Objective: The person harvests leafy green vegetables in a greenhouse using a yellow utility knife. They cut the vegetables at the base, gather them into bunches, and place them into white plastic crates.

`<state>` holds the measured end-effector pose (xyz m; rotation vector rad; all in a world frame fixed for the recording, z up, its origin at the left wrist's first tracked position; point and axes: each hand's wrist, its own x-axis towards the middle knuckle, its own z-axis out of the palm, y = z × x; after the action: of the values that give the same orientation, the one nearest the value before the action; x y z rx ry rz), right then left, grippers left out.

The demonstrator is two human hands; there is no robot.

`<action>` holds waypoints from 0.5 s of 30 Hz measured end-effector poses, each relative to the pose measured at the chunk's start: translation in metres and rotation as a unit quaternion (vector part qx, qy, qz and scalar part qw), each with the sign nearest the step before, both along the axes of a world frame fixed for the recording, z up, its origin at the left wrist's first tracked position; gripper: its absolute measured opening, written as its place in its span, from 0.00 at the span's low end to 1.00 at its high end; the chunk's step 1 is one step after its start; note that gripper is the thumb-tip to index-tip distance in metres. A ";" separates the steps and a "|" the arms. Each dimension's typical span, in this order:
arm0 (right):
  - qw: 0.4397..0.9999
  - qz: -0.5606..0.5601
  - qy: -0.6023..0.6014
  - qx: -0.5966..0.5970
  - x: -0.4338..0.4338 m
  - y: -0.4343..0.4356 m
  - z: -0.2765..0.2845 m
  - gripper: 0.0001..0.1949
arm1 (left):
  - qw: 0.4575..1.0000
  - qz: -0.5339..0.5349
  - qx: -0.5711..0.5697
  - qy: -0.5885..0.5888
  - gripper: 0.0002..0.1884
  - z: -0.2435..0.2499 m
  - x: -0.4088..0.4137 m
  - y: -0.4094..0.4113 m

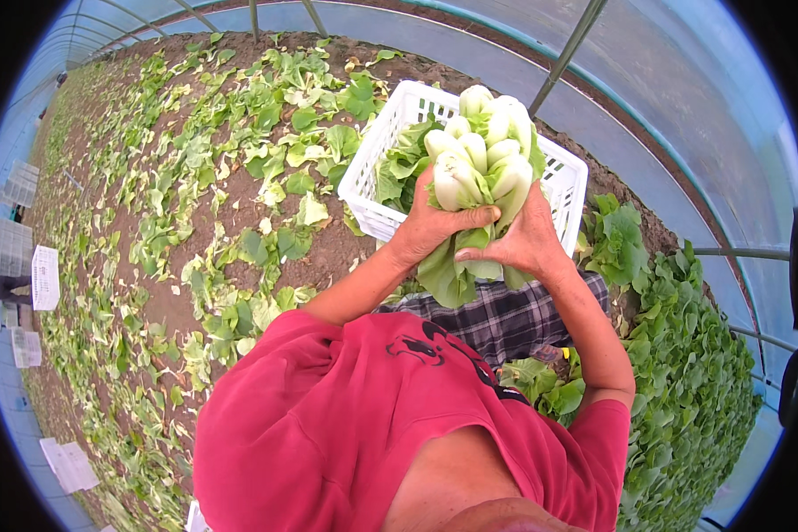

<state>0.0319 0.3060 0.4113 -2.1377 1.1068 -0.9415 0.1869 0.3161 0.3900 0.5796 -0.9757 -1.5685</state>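
My left hand (439, 223) and my right hand (532, 229) grip a bunch of pale-stemmed leafy greens (482, 156) from both sides, thumbs toward me. Several thick white stem bases point away, while the green leaves (449, 272) hang down between my wrists. Behind and below the bunch stands a white slatted plastic crate (376, 223). More green leaves (399, 173) lie inside it at the left. The bunch hides much of the crate's interior, so whether its far stems touch the crate's contents is unclear.
Cut leaves (292, 239) litter the brown soil at left. Dense standing greens (685, 386) grow at right. A metal pole (568, 56) rises beside the plastic tunnel wall (652, 73). At far left are a person (10, 289) and several white crates (45, 278).
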 end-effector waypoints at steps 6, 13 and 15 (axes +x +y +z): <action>0.980 -0.086 -0.119 0.131 0.017 0.000 -0.015 0.44 | 0.994 -0.047 -0.021 0.092 0.52 -0.017 -0.002 -0.012; 0.969 -0.152 -0.083 0.174 -0.010 -0.012 -0.034 0.31 | 0.967 -0.202 -0.143 -0.056 0.54 -0.061 0.036 -0.060; 0.963 -0.156 -0.064 0.211 -0.028 -0.010 -0.046 0.32 | 0.882 -0.234 -0.201 -0.355 0.41 -0.065 0.090 -0.101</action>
<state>0.0035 0.2958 0.3650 -1.5676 1.4561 -0.8698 0.2770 0.2153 0.3249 0.6641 -2.0734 -1.5021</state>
